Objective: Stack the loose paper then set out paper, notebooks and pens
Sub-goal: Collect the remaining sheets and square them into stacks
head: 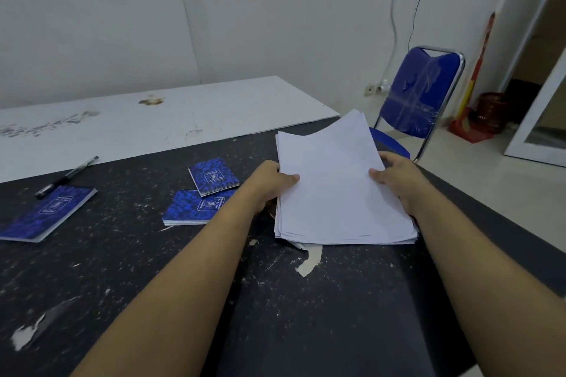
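Note:
A stack of white paper (333, 187) is held between both hands over the dark table (128, 254), its far end lifted and its sheets slightly fanned. My left hand (269, 182) grips its left edge, thumb on top. My right hand (395, 176) grips the right edge the same way. Two blue notebooks lie left of the paper: a small spiral one (213, 176) and a larger one (196, 207) partly under my left forearm. A third blue notebook (46, 214) lies at the far left with a black pen (66, 177) beside it. A white pen tip (296, 245) pokes out under the stack.
A white table (153, 119) adjoins the dark one at the back. A blue folding chair (419, 101) stands at the right end. The dark tabletop has peeling patches (309, 260). A red basket and an open doorway are at the far right.

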